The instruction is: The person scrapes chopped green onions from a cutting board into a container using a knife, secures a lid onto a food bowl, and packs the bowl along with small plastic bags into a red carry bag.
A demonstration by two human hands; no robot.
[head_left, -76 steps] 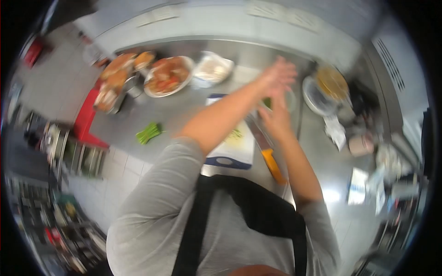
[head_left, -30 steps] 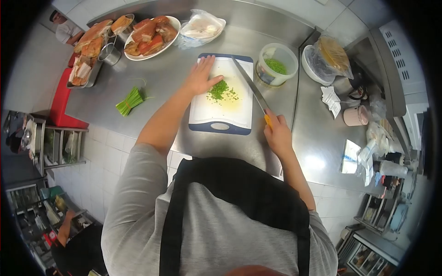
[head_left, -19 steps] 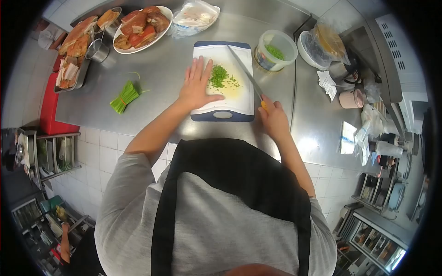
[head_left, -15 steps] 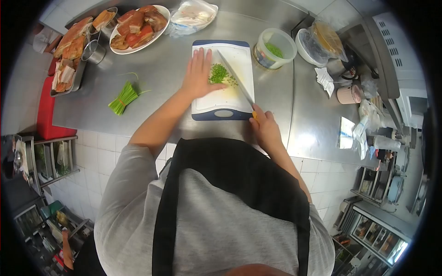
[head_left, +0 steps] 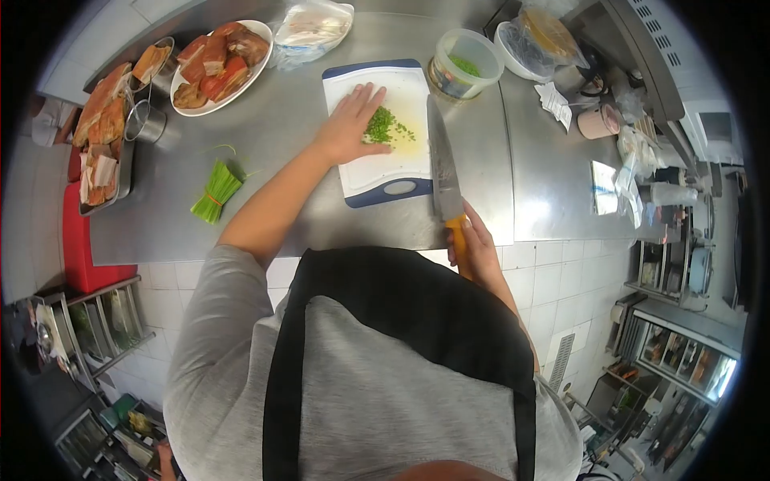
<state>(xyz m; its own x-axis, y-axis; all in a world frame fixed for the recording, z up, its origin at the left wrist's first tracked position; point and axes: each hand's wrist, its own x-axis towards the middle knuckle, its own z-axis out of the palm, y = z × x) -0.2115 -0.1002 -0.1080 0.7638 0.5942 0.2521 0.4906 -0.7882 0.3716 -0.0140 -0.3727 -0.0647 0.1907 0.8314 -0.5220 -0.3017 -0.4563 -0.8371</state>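
Observation:
My left hand (head_left: pixel 350 128) lies flat with fingers stretched on the white cutting board (head_left: pixel 377 172), which has a dark blue border. Beside its thumb sits a small heap of chopped green chives (head_left: pixel 382 125), with bits scattered to the right. My right hand (head_left: pixel 478 244) is closed round the yellow handle of a large kitchen knife (head_left: pixel 443 160). The blade shows its broad side, along and just past the board's right edge. To the left, on the steel counter, rests a bundle of uncut chives (head_left: pixel 216 192) held by a band.
A plastic tub (head_left: pixel 467 64) with chopped greens stands behind the board's right corner. Roasted meat fills an oval plate (head_left: pixel 233 104) and a metal tray (head_left: pixel 120 188) at back left. A plastic-wrapped package (head_left: pixel 313 34) lies behind. A pink container (head_left: pixel 599 122) stands at right.
The knife has left the board surface, moving right and toward me, its blade turned broad side up. My left hand stays on the board. The board looks slightly rotated as the view shifts.

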